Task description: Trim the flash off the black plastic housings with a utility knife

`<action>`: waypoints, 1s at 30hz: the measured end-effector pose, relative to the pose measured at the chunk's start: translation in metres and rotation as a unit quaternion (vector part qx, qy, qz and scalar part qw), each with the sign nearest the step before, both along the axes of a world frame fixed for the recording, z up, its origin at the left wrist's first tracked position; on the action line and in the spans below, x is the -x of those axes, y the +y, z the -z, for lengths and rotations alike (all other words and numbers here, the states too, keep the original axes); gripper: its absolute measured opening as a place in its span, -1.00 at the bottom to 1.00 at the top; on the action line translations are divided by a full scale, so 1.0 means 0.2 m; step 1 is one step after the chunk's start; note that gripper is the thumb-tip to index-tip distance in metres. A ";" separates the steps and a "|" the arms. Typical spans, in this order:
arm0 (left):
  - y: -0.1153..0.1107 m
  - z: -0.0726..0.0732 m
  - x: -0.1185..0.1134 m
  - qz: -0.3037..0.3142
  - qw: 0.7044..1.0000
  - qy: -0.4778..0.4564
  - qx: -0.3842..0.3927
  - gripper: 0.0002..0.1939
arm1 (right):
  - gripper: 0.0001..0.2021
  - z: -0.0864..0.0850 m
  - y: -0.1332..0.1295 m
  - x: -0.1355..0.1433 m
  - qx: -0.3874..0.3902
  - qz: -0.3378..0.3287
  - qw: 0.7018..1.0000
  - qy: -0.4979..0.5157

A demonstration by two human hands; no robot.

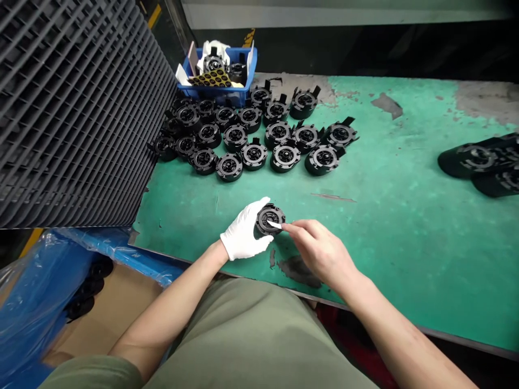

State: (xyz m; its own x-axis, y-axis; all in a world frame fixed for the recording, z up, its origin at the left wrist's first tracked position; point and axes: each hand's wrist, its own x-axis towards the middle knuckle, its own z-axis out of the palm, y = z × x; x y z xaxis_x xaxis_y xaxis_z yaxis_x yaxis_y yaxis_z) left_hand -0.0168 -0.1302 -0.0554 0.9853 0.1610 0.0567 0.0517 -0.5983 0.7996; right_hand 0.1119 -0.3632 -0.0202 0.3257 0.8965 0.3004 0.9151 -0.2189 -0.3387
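My left hand (245,232), in a white glove, is closed around the side of a round black plastic part (271,215) near the table's front edge. Ringed ridges and notches show on the part's upward face. Bare and pinched, my right hand (318,246) holds a small white pointed piece (274,224), whose tip lies over the middle of that face. Whether the tip touches the part I cannot tell. Beyond my hands stand many similar round black parts (254,154), several with an upright tab.
A blue bin (219,93) at the back holds black parts, white paper and a yellow-black dotted sheet. Grey stacked grids (81,108) rise on the left, above an open box lined with blue plastic (52,286). More black parts (472,159) stand at the right of the green table (405,232).
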 end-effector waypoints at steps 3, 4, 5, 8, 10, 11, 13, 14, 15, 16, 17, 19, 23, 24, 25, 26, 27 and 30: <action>-0.06 0.03 -0.02 -0.062 0.998 0.016 -0.022 0.10 | -0.52 0.00 0.01 0.09 0.029 0.045 0.999 0.002; -0.07 0.04 -0.04 -0.080 0.996 0.019 -0.028 0.12 | -0.51 0.00 0.02 0.12 0.036 0.061 0.997 0.001; -0.08 0.05 -0.04 -0.093 0.995 0.020 -0.034 0.13 | -0.51 0.00 0.02 0.14 0.040 0.073 0.997 0.001; -0.09 0.06 -0.06 -0.111 0.992 0.022 -0.050 0.14 | -0.48 -0.02 0.03 0.18 0.043 0.089 0.995 0.002; -0.09 0.05 -0.07 -0.116 0.991 0.024 -0.057 0.08 | -0.45 -0.02 0.04 0.20 0.045 0.097 0.994 0.003; -0.09 0.04 -0.07 -0.117 0.991 0.025 -0.060 0.06 | -0.43 -0.01 0.04 0.21 0.046 0.103 0.994 0.006; -0.09 0.03 -0.07 -0.118 0.991 0.026 -0.063 0.04 | -0.42 -0.01 0.04 0.23 0.054 0.112 0.992 0.017; -0.09 0.03 -0.07 -0.118 0.991 0.026 -0.063 0.03 | -0.41 -0.01 0.04 0.25 0.057 0.115 0.991 0.024; -0.10 0.02 -0.07 -0.117 0.991 0.024 -0.063 0.01 | -0.40 -0.01 0.04 0.26 0.059 0.117 0.991 0.033; -0.10 0.02 -0.07 -0.117 0.991 0.021 -0.063 -0.02 | -0.39 -0.01 0.05 0.27 0.059 0.117 0.990 0.041; -0.10 0.02 -0.07 -0.119 0.991 0.017 -0.063 -0.05 | -0.37 -0.01 0.05 0.29 0.058 0.118 0.990 0.048; -0.10 0.03 -0.07 -0.123 0.990 0.010 -0.063 -0.07 | -0.34 -0.01 0.05 0.31 0.053 0.126 0.989 0.055; -0.10 0.03 -0.07 -0.127 0.990 0.010 -0.063 -0.02 | -0.30 0.01 0.05 0.33 0.047 0.145 0.987 0.054; -0.10 0.03 -0.07 -0.126 0.990 0.011 -0.066 -0.03 | -0.30 0.02 0.05 0.33 0.047 0.144 0.987 0.054; -0.10 0.03 -0.07 -0.125 0.990 0.011 -0.069 -0.06 | -0.30 0.02 0.05 0.33 0.048 0.143 0.987 0.055; -0.10 0.03 -0.07 -0.125 0.989 0.010 -0.072 -0.08 | -0.31 0.03 0.05 0.33 0.048 0.141 0.987 0.056; -0.10 0.03 -0.07 -0.125 0.989 0.008 -0.075 -0.11 | -0.31 0.03 0.05 0.33 0.048 0.140 0.987 0.057; -0.10 0.02 -0.07 -0.127 0.989 0.008 -0.079 -0.16 | -0.28 0.03 0.04 0.33 0.047 0.139 0.987 0.065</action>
State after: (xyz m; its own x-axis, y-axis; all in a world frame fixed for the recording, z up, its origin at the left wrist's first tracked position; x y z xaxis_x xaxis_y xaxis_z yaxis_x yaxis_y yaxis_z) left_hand -0.0030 -0.1504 -0.0604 0.9152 0.3938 0.0856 0.2283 -0.6816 0.6952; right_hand 0.0450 -0.3543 -0.0262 0.5941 0.7883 0.1602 0.7650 -0.4921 -0.4154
